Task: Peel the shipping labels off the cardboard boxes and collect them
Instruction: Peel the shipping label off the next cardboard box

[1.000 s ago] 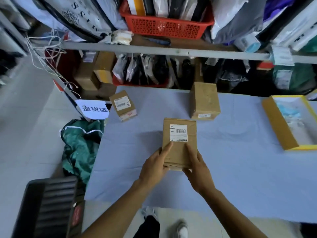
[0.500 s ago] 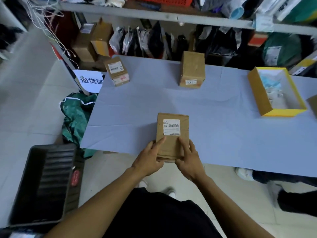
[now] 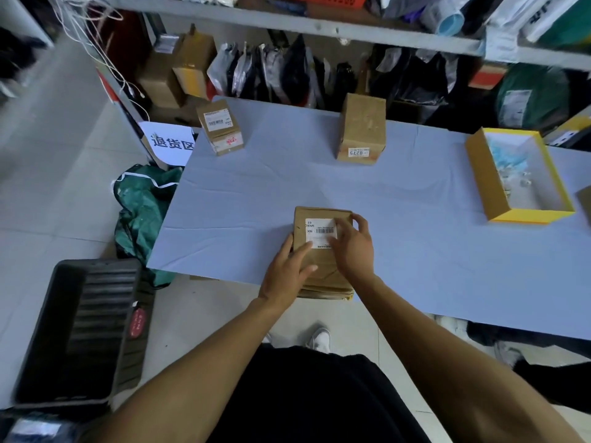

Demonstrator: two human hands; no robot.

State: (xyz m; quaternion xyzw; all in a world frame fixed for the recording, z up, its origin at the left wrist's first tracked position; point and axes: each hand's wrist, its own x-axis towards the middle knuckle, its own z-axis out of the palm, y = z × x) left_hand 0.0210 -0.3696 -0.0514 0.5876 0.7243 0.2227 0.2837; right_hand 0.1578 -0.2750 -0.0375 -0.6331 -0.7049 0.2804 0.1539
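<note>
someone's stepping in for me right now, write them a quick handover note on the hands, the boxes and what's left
Left hand rests flat on the near cardboard box, steadying it at the table edge. Right hand fingers are on its white shipping label, which looks fully stuck on. Two more boxes wait at the back: left box and middle box, labels on. Yellow tray sits right. No label peeled yet; all three remain.

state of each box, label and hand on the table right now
near box: flat on table edge, label up
its label: stuck on, right fingers over its right end
left hand: pressing box, fingers straight
right hand: fingers curled at label
far left box: labelled, untouched
middle box: upright, untouched
yellow box: open
</note>
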